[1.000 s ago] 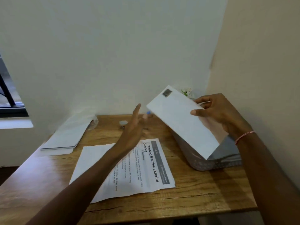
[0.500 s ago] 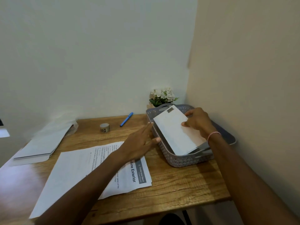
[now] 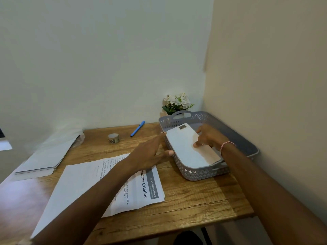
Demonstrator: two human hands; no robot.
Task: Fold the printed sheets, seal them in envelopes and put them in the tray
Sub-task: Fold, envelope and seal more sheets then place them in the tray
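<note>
At the surface's (image 3: 194,200) far-right corner, the tray (image 3: 248,147) holds an envelope (image 3: 185,149); right hand (image 3: 210,137) pinches it, left hand (image 3: 148,154) spread alongside.

Single head view looks down and forward over the desk (image 3: 194,200)

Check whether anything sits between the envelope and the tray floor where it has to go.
Nothing visible does. The envelope, held by the right hand, is inside the tray, with bare floor showing beside it; the left hand is at the tray's left wall.
</note>
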